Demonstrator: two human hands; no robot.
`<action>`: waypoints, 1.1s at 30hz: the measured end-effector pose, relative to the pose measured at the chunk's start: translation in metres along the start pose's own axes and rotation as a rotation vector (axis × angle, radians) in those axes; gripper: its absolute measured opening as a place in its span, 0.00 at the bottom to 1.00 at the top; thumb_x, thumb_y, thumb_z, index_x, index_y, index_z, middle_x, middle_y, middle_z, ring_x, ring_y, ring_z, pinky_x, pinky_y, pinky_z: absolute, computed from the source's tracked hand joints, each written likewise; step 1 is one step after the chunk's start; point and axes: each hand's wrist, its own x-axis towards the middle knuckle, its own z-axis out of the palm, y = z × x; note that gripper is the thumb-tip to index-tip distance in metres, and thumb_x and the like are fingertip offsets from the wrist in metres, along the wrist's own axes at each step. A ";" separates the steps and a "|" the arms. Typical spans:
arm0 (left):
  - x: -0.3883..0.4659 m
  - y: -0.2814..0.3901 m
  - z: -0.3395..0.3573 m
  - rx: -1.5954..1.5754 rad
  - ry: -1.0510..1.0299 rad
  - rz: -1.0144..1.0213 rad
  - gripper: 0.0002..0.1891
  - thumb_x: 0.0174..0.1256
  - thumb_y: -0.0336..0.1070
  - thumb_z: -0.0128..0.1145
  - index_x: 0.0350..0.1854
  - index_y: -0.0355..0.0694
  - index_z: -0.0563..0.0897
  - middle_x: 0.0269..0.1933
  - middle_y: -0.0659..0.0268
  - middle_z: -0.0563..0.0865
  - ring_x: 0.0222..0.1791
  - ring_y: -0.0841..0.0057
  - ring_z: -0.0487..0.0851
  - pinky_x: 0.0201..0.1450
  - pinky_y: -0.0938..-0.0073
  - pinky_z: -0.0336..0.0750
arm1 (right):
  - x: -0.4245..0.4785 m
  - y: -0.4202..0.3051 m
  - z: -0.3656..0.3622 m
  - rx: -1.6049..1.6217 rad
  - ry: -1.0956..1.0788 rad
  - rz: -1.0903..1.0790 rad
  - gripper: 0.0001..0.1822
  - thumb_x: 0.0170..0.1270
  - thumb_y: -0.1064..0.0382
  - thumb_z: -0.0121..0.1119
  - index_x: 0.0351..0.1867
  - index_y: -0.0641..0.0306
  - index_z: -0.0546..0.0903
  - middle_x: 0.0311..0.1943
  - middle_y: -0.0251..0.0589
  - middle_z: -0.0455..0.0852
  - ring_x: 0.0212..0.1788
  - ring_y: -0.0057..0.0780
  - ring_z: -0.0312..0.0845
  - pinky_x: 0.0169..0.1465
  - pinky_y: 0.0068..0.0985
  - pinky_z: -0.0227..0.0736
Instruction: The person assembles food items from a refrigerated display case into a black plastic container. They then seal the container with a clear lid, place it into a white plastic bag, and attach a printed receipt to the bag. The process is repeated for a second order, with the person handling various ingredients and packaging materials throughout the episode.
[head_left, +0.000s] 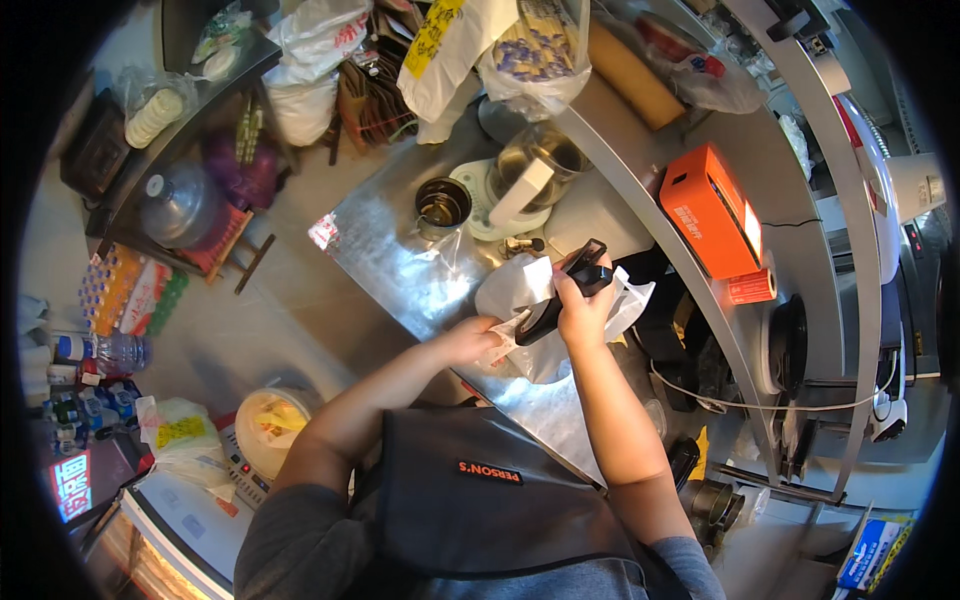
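Observation:
My right hand (583, 304) grips a black stapler (546, 315) over the metal table (375, 217). Its far end points down and left, by a white plastic bag (541, 361). My left hand (474, 341) pinches a printed edge of the bag or a paper slip on it; which one, I cannot tell. A white paper (537, 280) stands up from the bag between the hands. Beyond them are a kitchen scale (478, 189) with a clear pitcher (525, 176) on or over it, a metal cup (442, 204) and a small metal object with a black knob (523, 246).
A metal shelf curves along the right, bearing an orange box (709, 210) and a red roll (752, 286). Plastic bags (450, 64) hang or lie at the table's far end. A bin (274, 424) stands at lower left. A white cable (780, 408) crosses the right side.

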 end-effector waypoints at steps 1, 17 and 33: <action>-0.002 -0.002 -0.001 0.030 0.011 -0.006 0.15 0.62 0.35 0.51 0.49 0.33 0.76 0.36 0.59 0.84 0.34 0.72 0.83 0.41 0.73 0.76 | -0.001 -0.006 -0.001 0.061 -0.050 0.004 0.17 0.46 0.74 0.54 0.41 0.65 0.69 0.32 0.38 0.77 0.37 0.25 0.74 0.45 0.24 0.69; -0.066 0.217 -0.062 0.833 0.740 0.655 0.20 0.58 0.32 0.60 0.54 0.36 0.74 0.48 0.63 0.80 0.51 0.75 0.77 0.58 0.72 0.68 | -0.161 0.060 -0.184 -1.053 -0.200 -0.006 0.31 0.35 0.76 0.60 0.49 0.60 0.71 0.45 0.44 0.76 0.56 0.45 0.68 0.62 0.46 0.57; 0.095 0.405 -0.094 2.363 0.791 0.447 0.12 0.59 0.34 0.48 0.38 0.50 0.85 0.44 0.68 0.80 0.52 0.69 0.74 0.50 0.67 0.69 | -0.096 -0.006 -0.067 -0.749 0.300 -0.245 0.44 0.36 0.57 0.74 0.58 0.65 0.64 0.50 0.53 0.68 0.53 0.49 0.62 0.58 0.40 0.56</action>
